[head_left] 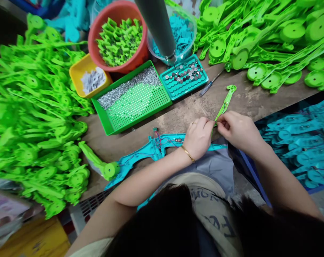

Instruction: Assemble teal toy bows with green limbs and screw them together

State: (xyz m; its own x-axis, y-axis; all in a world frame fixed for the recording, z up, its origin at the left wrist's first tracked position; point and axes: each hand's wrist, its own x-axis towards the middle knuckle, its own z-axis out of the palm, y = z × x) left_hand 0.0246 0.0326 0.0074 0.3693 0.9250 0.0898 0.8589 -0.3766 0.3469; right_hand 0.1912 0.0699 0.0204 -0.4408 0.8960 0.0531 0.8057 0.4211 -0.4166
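Note:
My left hand (199, 138) is closed on the lower end of a slim green plastic part (225, 101), which points up and away over the table. A thin dark wire seems to lie along that part. Close on its right side, my right hand (238, 129) is pinched at the part's edge; whatever sits between its fingertips is too small to name. Beneath my left hand and wrist lies a long blue plastic shell (136, 156) with red and blue wires, a small green circuit board (155, 129) and a silvery cylinder (178, 140).
Green plastic parts are heaped at left (39, 150) and far right. A green tray (132, 116) holds small screws; a teal tray (184, 85) holds round metal pieces. Beside it lies a screwdriver (208, 86). A red tub (119, 66) and grey pole (158, 26) stand behind.

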